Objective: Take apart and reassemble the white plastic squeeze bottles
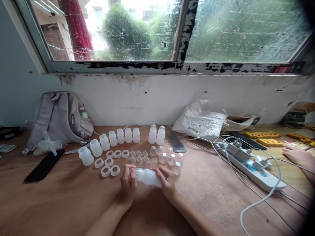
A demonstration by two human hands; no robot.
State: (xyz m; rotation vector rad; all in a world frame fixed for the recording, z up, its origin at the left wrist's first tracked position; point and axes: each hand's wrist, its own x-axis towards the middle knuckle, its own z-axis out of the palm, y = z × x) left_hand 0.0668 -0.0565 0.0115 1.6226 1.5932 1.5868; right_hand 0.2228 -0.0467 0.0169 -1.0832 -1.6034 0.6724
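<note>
Both my hands hold one translucent white plastic bottle [147, 177] lying sideways just above the wooden table [61, 203]. My left hand [128, 184] grips its neck end, my right hand [167, 182] wraps its body. Behind them stands a curved row of several open white bottles [112, 138], with two capped bottles [156, 134] to the right. Several white screw rings [108, 162], small clear nipples [139, 156] and clear dome caps [169, 160] lie in groups between the row and my hands.
A grey backpack [60, 119] and a black phone [44, 165] sit at the left. A white plastic bag [200, 121], a power strip [251, 164] with chargers and trailing white cables lie at the right. Another person's hand [296, 155] rests at the far right near yellow blocks [264, 136].
</note>
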